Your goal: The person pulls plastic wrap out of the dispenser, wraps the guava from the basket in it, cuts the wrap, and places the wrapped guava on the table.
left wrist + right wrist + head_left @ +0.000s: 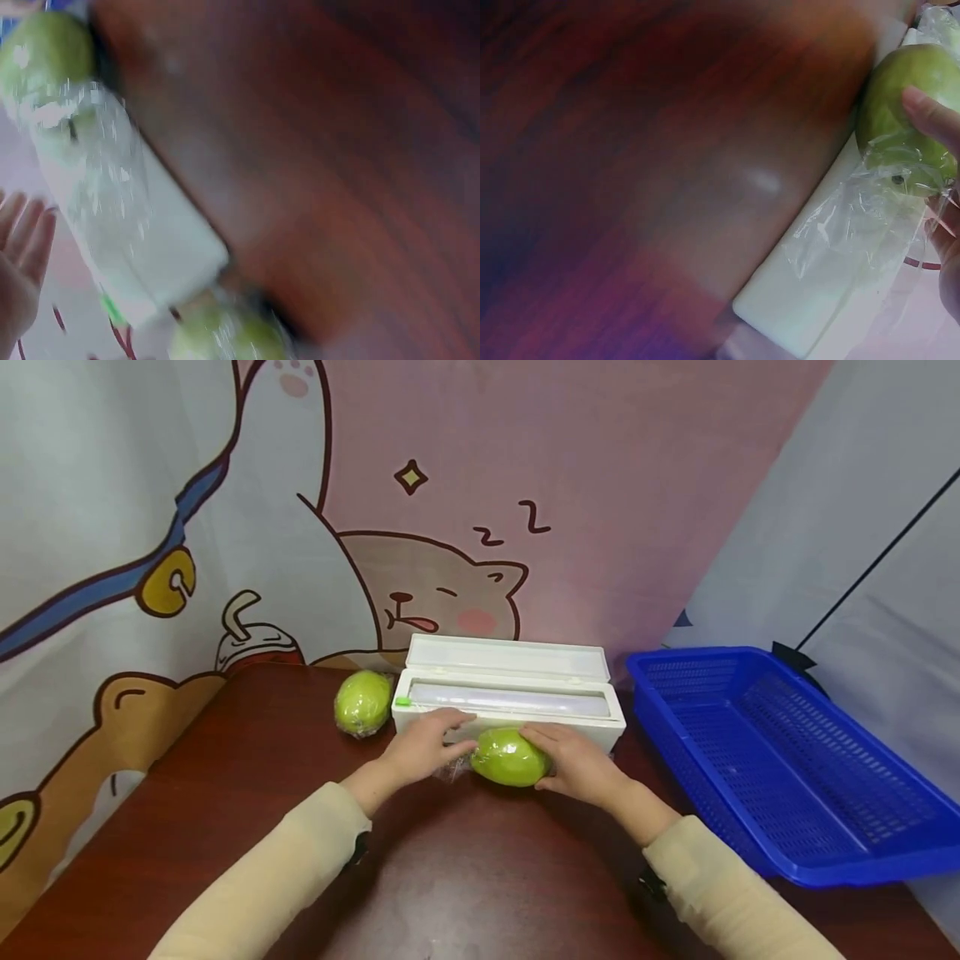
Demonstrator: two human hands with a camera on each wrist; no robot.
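Note:
A smooth green fruit (510, 757), its exact kind unclear, lies in front of a white cling film dispenser (504, 693). My right hand (581, 766) grips it from the right; in the right wrist view the thumb (930, 116) presses on its skin. Clear cling film (840, 217) trails loosely from the fruit across the front of the dispenser. My left hand (426, 746) is at the fruit's left side, fingers spread apart; the left wrist view shows the fingers (26, 232) extended and holding nothing. The dispenser's lid stands raised, showing the film roll and a green slider (403, 702).
Another green fruit (363, 703), wrapped in film, sits left of the dispenser. A blue perforated basket (697, 793) stands at the right. Behind the dark red-brown table (450, 877) hangs a printed cartoon curtain (600, 510).

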